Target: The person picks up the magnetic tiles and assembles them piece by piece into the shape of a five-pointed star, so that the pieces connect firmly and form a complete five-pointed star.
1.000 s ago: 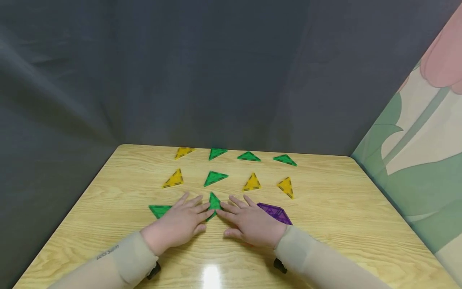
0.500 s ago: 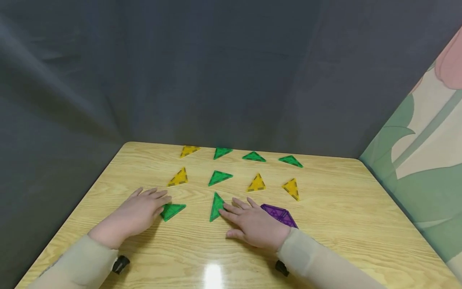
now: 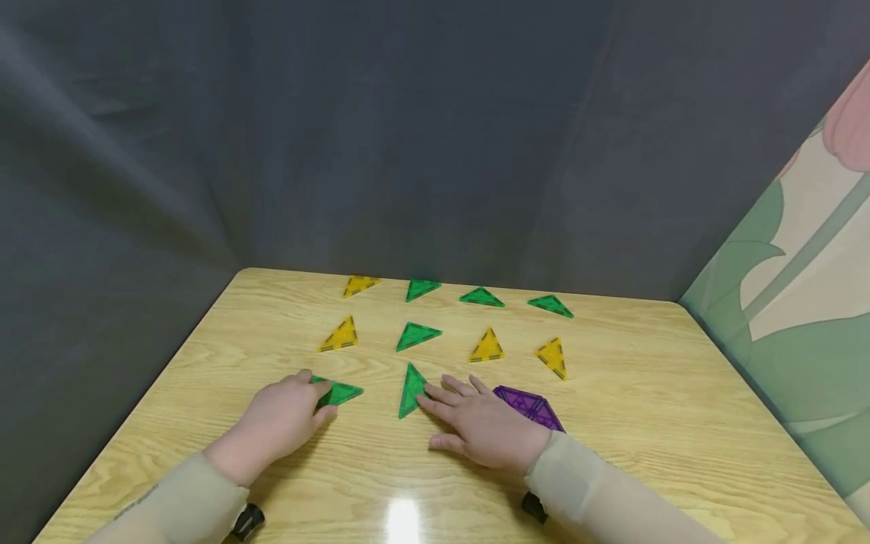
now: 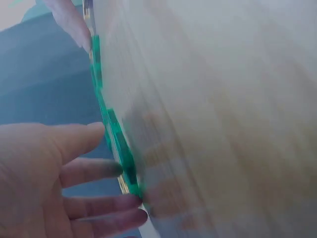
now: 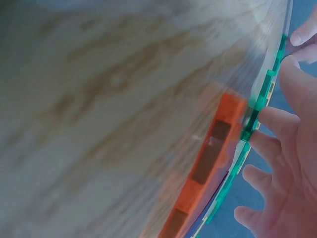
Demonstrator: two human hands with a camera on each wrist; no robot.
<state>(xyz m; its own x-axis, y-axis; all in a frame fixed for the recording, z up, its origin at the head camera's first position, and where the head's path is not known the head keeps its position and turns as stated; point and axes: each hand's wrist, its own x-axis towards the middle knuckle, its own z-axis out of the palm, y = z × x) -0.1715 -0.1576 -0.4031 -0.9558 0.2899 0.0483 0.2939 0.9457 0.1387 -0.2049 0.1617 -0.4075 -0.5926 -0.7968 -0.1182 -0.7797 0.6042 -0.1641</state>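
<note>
1. A person's left hand [image 3: 282, 414] is reaching over a green translucent plastic triangle [image 3: 342, 393] on the left of the near row, covering its left end. The fingers are extending loosely with gaps between them, their tips meeting the tile's edge in the left wrist view.

2. The right hand [image 3: 484, 425] is spreading wide, palm down, its fingertips touching the right side of a second green translucent triangle [image 3: 410, 391], which is lying flat between the two hands.

3. A purple translucent plastic piece [image 3: 529, 406] is lying just beside the right hand, partly hidden behind it. An orange plastic tile [image 5: 203, 163] is showing near that hand in the right wrist view.

4. Across the middle row, a yellow plastic triangle [image 3: 341, 335], a green one [image 3: 417, 336] and two more yellow ones [image 3: 487, 346] are lying apart from one another.

5. Along the far edge, one yellow triangle [image 3: 360, 285] is sitting to the left of three green ones [image 3: 482, 297].

6. The wood-grain worktop [image 3: 646, 393] is carrying the whole spread and catching a bright reflection at its near side. A dark curtain [image 3: 435, 136] is hanging behind, and a floral mural [image 3: 802, 302] is filling the right side.
</note>
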